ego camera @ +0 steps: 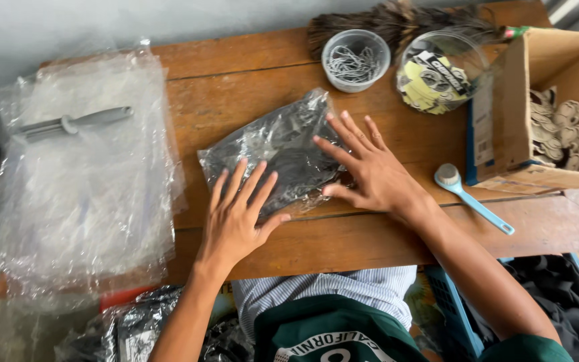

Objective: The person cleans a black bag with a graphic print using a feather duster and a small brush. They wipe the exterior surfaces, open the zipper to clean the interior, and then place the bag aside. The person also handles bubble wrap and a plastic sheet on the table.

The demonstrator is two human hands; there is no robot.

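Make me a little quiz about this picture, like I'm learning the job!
1. True or false: both hands press flat on the clear plastic bag of dark cloth.
2. What lies by the right hand: A) light blue handled brush, B) red cup?
3. What rests on the stack of clear plastic bags?

Key: 1 true, the left hand too. 2 A. 3 a grey tool.

Left: stack of clear plastic bags (78,194), grey scissors (75,123) on top
Back: tub of wire clips (355,60), jar of tags (437,75), feather duster (397,23)
Right: cardboard box (504,114), blue brush (472,198)
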